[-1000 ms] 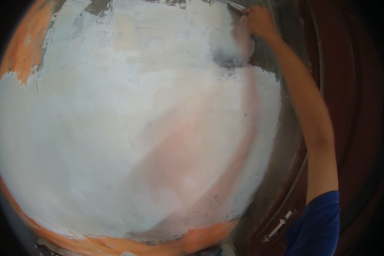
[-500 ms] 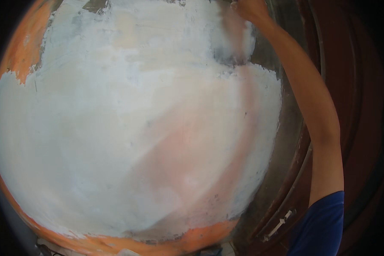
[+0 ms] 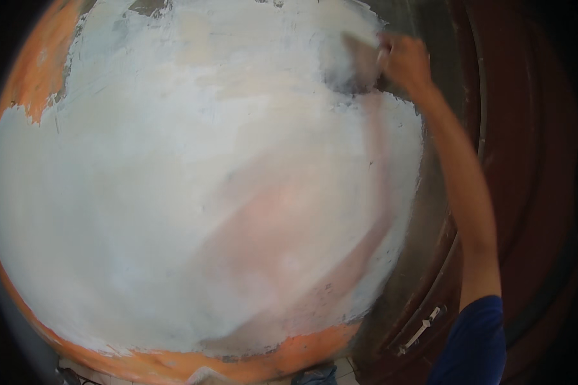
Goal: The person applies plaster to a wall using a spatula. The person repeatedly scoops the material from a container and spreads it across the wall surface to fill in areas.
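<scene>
In front of me stands a wall coated with smeared white filler (image 3: 173, 179). My right hand (image 3: 406, 63) is at the coat's upper right edge, its arm reaching up along the right side. The fingers are closed round what looks like a putty knife (image 3: 363, 59), its flat dark blade blurred against the wall and hard to part from its shadow. Around the blade the filler looks thin and grey. Bare grey-brown wall (image 3: 424, 160) runs between the filler and the door side. Shadows of my arm fall across the coat. My left hand is out of view.
A dark red-brown door (image 3: 520, 147) lies along the right, with a pale metal bolt (image 3: 422, 330) low on it. Old orange paint (image 3: 45, 64) shows at left and along the bottom. On the floor lie a dark blue crumpled thing (image 3: 316, 375) and a pale object (image 3: 207, 375).
My right hand has come down from the top edge and a little to the right, with the elbow lower. The arm's shadow on the wall has shifted with it.
</scene>
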{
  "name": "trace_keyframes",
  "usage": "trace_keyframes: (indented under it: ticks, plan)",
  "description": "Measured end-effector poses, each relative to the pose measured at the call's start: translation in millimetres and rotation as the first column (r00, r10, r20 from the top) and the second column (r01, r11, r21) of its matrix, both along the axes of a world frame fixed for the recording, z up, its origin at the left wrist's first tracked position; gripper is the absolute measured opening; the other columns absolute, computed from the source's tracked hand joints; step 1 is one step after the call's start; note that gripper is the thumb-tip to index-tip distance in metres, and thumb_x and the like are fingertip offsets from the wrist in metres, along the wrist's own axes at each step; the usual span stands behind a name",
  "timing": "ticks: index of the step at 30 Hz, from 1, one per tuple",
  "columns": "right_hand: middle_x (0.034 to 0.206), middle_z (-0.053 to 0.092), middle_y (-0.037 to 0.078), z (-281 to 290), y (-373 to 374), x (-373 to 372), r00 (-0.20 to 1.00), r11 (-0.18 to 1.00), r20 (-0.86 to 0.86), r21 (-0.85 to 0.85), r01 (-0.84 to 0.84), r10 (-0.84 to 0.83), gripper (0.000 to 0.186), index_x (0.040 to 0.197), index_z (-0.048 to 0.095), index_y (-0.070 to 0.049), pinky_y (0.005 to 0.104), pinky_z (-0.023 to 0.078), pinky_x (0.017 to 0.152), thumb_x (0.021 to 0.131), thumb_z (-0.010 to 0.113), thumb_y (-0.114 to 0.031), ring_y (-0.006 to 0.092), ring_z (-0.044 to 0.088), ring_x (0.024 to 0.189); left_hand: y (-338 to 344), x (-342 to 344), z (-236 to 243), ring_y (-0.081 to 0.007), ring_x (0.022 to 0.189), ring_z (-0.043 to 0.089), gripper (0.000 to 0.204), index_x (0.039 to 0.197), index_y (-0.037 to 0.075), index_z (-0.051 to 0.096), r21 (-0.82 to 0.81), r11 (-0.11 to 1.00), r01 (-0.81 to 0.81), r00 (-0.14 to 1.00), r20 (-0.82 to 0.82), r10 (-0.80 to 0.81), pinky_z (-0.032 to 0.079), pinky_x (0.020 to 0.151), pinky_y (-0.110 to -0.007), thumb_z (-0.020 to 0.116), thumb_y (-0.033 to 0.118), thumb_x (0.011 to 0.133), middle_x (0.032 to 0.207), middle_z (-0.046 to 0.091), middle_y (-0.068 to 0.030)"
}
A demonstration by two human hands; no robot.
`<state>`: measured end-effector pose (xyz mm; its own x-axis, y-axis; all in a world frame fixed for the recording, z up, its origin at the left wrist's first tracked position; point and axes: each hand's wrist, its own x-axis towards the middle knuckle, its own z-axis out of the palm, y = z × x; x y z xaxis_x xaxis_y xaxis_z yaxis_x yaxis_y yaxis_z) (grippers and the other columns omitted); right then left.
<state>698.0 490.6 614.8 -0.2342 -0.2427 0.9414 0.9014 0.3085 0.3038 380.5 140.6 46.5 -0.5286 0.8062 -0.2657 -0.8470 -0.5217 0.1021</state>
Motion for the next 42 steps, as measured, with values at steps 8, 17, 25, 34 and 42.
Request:
trace_keyframes:
  ticks: [8,17,25,34,42]
  plan:
    - [0.083,0.065,0.018,-57,70,38,0.992,0.984,0.123,-0.179,-0.019,0.042,0.023,0.093,0.064,-0.012,0.0435,0.051,0.070,0.073,0.063,-0.022,0.0346,0.063,0.075,-3,22,59,-0.0118,0.085,0.063,0.038,0.105,0.005,0.060,0.644,0.763,-0.049,0.517,0.670,-0.533,0.053,0.081,-0.030,0.074,0.011,0.071,0.096,0.066,-0.0009]
    - [0.088,0.065,0.016,-314,-139,-64,-0.001,-0.236,-0.969,-0.059,-0.970,0.245,0.023,0.096,0.062,0.009,0.0298,0.053,0.063,0.076,0.052,0.003,0.0195,0.065,0.072,18,7,-18,-0.0206,0.109,0.056,0.048,0.127,0.008,0.047,0.449,0.884,0.129,0.980,0.079,-0.183,0.046,0.094,-0.039,0.058,0.031,0.086,0.121,0.056,-0.0064]
    - [0.096,0.065,0.016,-428,-178,-43,-0.210,-0.622,-0.889,0.438,-0.649,-0.407,0.030,0.103,0.058,0.009,0.0313,0.051,0.078,0.073,0.058,0.003,0.0210,0.065,0.083,69,73,-12,-0.0276,0.111,0.054,0.044,0.130,0.002,0.041,-0.189,0.971,0.146,0.849,-0.479,-0.221,0.045,0.096,-0.041,0.033,0.030,0.097,0.123,0.052,-0.0156]
    - [0.100,0.061,0.013,-392,-164,-29,-0.173,-0.433,-0.938,0.296,-0.851,-0.300,0.033,0.110,0.051,-0.001,0.0537,0.056,0.074,0.079,0.060,-0.005,0.0317,0.065,0.079,64,73,-15,-0.0284,0.105,0.057,0.045,0.127,0.003,0.043,-0.213,0.955,0.206,0.893,-0.358,-0.273,0.048,0.092,-0.042,0.029,0.035,0.098,0.116,0.056,-0.0140]
    - [0.104,0.066,0.017,-144,-24,-15,0.880,0.851,-0.180,-0.230,-0.472,0.440,0.027,0.107,0.065,-0.001,0.0327,0.051,0.079,0.083,0.056,-0.004,0.0290,0.066,0.087,70,79,-11,-0.0300,0.117,0.050,0.054,0.134,0.011,0.041,0.006,0.935,0.354,0.911,-0.230,-0.343,0.039,0.100,-0.048,0.038,0.046,0.092,0.130,0.049,-0.0111]
